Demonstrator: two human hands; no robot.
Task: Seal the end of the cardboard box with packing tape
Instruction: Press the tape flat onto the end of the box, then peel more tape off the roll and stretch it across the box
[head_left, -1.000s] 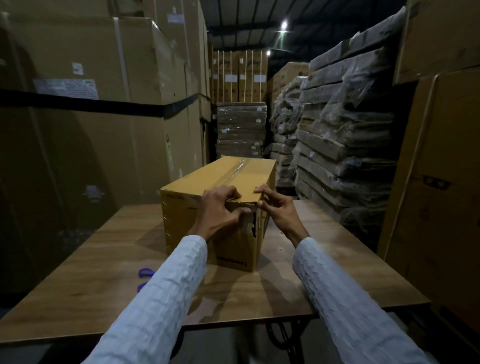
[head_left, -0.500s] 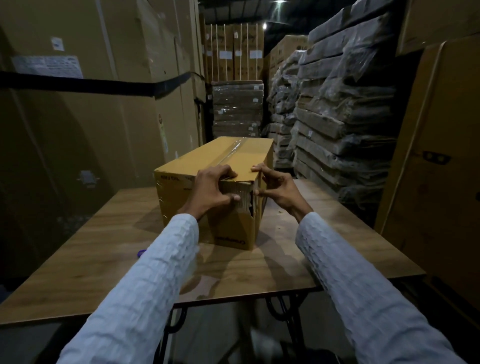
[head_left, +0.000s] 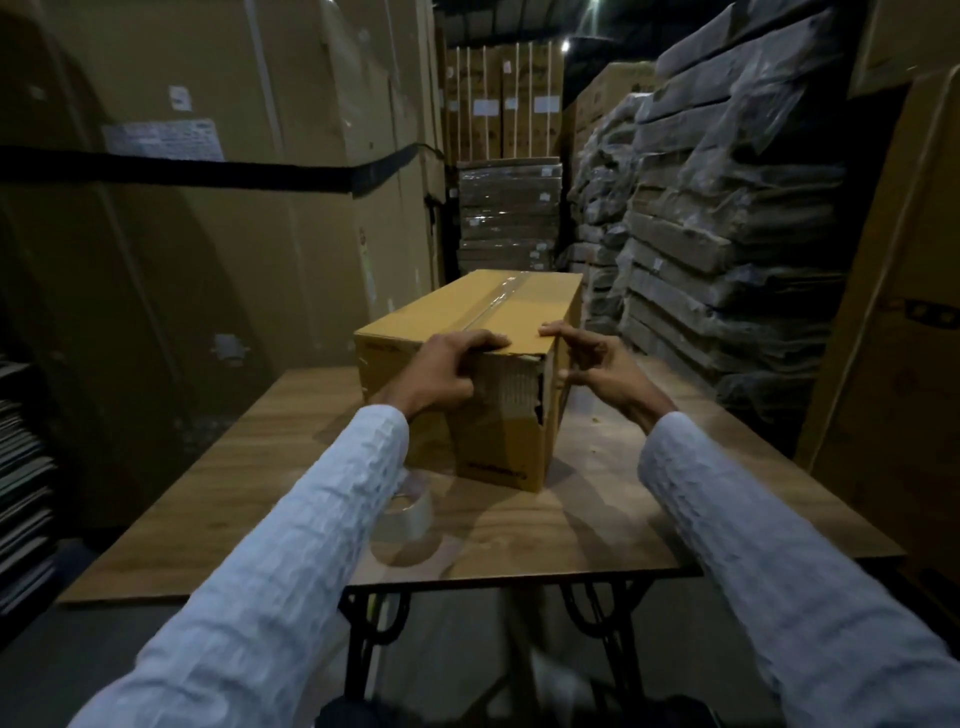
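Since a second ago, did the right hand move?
Yes. The right hand slid right, off the cardboard box's near end toward its right corner; only a fingertip rests on top.

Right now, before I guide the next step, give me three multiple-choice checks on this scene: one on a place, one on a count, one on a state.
1. Where is the tape roll?
A. On top of the cardboard box
B. On the table, near the box's near end
C. In the right hand

2. How many hands touch the box?
A. None
B. One
C. Two

3. How is the box's near end?
A. Torn along its right edge
B. Smooth and undamaged
C. Folded wide open

Answers: 1 B, the roll lies on the table beside the left sleeve. 2 C, the left hand grips the near top edge and the right hand's fingers rest on the corner. 3 A, a ragged dark gap shows there.
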